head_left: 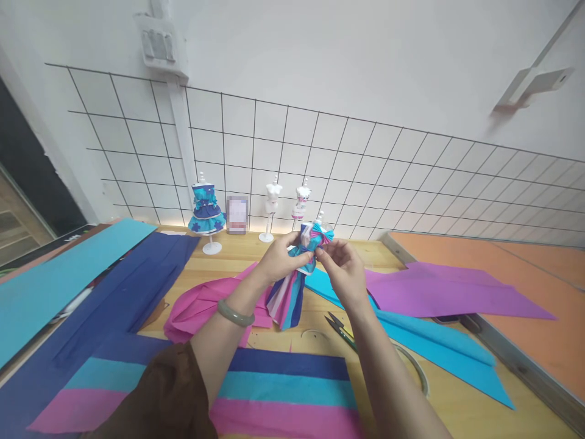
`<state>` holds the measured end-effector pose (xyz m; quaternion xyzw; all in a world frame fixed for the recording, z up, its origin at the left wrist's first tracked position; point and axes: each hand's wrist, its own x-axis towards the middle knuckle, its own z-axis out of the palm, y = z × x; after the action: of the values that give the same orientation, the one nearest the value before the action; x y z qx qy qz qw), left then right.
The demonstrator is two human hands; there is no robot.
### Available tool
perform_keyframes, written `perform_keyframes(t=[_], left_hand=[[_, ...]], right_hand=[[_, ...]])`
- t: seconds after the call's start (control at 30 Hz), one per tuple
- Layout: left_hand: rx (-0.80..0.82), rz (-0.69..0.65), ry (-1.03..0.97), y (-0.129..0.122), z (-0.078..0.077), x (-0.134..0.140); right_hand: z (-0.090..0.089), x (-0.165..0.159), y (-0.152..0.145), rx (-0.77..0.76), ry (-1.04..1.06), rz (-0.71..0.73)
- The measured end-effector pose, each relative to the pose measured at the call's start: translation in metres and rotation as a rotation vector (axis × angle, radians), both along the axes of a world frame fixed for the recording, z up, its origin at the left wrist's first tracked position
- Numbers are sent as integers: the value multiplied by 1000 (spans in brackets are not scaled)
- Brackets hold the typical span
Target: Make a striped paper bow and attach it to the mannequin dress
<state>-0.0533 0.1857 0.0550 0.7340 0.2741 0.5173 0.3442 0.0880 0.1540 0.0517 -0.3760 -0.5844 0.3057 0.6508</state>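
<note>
A small dress form [320, 214] stands in front of me in a blue and pink dress with a bright turquoise and pink bow [322, 234] at its chest. My left hand [281, 259] is closed round its left side at the waist, thumb across the fabric. From the right, my right hand [345, 268] pinches the dress just below the bow; the exact bit between its fingertips is hidden. Below the hands hangs a pleated tail [287, 302] striped in navy, turquoise and pink. Green-handled thread snips [340, 330] lie near my right forearm.
Pink paper-like fabric [196, 308], a striped sheet [287, 384], navy fabric [159, 262], blue strips [439, 341] and a purple sheet [457, 289] cover the wooden table. Behind stand a dressed form [205, 210] and two white forms, one being this bare form [273, 198].
</note>
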Motion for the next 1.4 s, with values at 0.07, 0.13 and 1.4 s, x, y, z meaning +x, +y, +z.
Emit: perform_keyframes(t=[0.07, 0.13, 1.4], left_hand=[[0, -1, -4, 0, 0, 0], [-4, -1, -6, 0, 0, 0], [-88, -77, -32, 0, 5, -6]], right_hand=[[1, -1, -1, -4, 2, 2], [2, -2, -2, -13, 10, 17], [4, 2, 0, -113, 42, 153]])
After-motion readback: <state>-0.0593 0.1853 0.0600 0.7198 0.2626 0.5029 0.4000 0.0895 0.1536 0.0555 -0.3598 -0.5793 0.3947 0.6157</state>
